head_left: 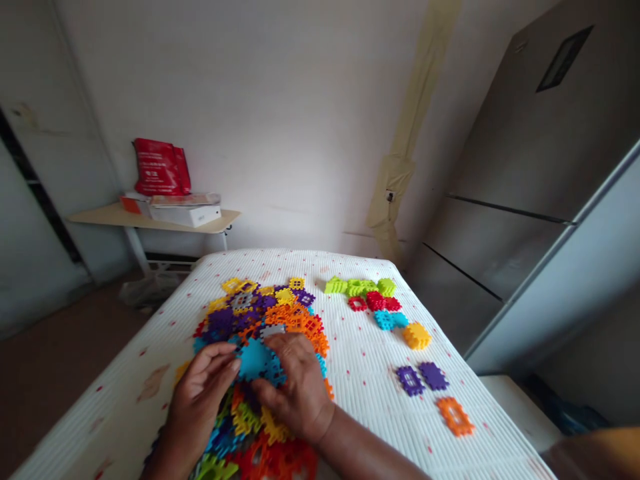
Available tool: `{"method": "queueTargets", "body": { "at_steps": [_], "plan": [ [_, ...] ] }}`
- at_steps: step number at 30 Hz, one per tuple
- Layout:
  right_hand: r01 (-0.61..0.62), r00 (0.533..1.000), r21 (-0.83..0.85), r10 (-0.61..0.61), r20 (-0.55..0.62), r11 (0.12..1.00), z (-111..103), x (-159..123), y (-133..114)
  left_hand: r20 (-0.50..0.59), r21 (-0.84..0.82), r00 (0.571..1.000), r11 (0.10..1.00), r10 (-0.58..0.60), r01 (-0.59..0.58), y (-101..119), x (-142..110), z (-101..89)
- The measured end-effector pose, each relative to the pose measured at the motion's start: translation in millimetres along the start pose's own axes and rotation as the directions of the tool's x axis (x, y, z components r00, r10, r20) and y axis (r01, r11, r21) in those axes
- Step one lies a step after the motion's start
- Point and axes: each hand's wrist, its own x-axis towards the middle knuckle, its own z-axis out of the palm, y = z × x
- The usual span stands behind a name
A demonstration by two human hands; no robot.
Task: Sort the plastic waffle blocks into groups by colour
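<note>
A light-blue interlocking plastic tile (253,360) with notched edges is held over a large heap of similar tiles. My left hand (203,387) pinches its left edge between thumb and fingers. My right hand (300,383) is closed around the right side, where another blue tile with a window pattern (275,370) shows between thumb and fingers. Whether the two blue tiles are joined I cannot tell. Around and under my hands lie orange tiles (295,319), purple tiles (223,322), red tiles (280,459) and yellow tiles (246,420).
Right of the heap, on the white dotted tablecloth (360,413), sit green tiles (361,287), red tiles (376,300), blue tiles (385,320), a yellow stack (417,335), two purple tiles (433,376) and an orange frame (455,416). A refrigerator (520,167) stands right; a side table (110,215) stands left.
</note>
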Motion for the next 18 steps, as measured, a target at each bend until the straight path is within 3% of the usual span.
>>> {"method": "queueTargets", "body": {
  "at_steps": [9, 18],
  "plan": [
    [-0.180, 0.972, -0.126, 0.196, 0.133, 0.976, 6.9, -4.9, -1.9, -0.006, 0.074, 1.000, 0.997, 0.007, -0.007, 13.7, -5.5, 7.9],
    [-0.205, 0.945, -0.276, 0.263, 0.193, 0.939, 8.0, -2.8, -5.2, -0.028, 0.105, 0.998, 0.993, -0.051, 0.054, 18.1, -7.8, 11.8]
  ]
}}
